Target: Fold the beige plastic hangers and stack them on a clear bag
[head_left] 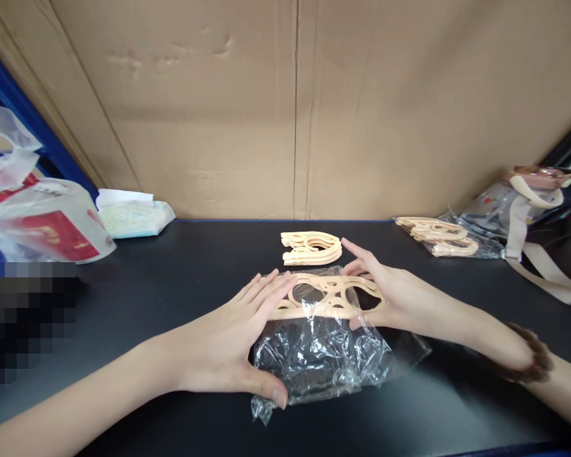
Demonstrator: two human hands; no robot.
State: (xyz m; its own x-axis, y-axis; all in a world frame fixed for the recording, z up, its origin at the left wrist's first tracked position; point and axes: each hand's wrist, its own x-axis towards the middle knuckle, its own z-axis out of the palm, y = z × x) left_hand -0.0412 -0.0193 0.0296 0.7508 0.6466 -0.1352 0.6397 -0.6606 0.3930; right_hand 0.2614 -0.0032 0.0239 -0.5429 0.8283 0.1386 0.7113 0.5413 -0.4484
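A beige plastic folding hanger [330, 311] with round cut-outs lies lengthwise in front of me, partly inside a crinkled clear plastic bag [309, 362]. My left hand [233, 336] lies flat over the hanger's left end and the bag, fingers stretched out and thumb apart on the bag's near edge. At the right end, my right hand [390, 292] holds the hanger between thumb and bent fingers, its index finger pointing outward. Just behind, a small stack of folded beige hangers [313, 249] rests on the table without a bag.
Black table [209, 254] with a cardboard wall [219, 114] behind. At the right are bagged hangers [438, 236] and a clear bottle [492, 200] with a strap [518, 222]. To the left stand a white-and-red plastic bag [52, 216] and a wipes-like soft packet [136, 216].
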